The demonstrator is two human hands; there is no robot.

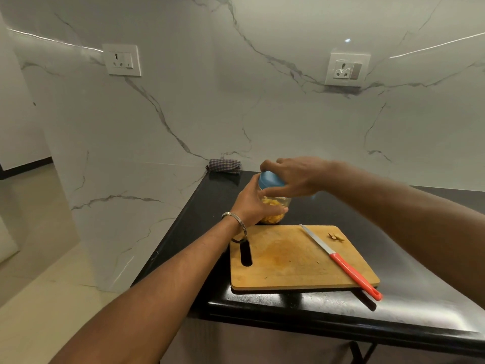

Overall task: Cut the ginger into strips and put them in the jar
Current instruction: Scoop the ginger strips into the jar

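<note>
A clear jar (280, 203) holding yellow ginger strips stands just behind the wooden cutting board (288, 261) on the black counter. My left hand (253, 203) wraps around the jar's side. My right hand (294, 177) grips the blue lid (270, 179) sitting on top of the jar. A red-handled knife (341, 261) lies diagonally across the board's right half, handle past the front edge. A small leftover ginger scrap (336, 236) rests near the board's far right corner.
The black counter (420, 258) ends at a rounded front edge and a left edge beside a marble wall. A folded checked cloth (225, 166) lies at the back corner. Two wall sockets (122, 60) (346, 70) sit high on the marble backsplash.
</note>
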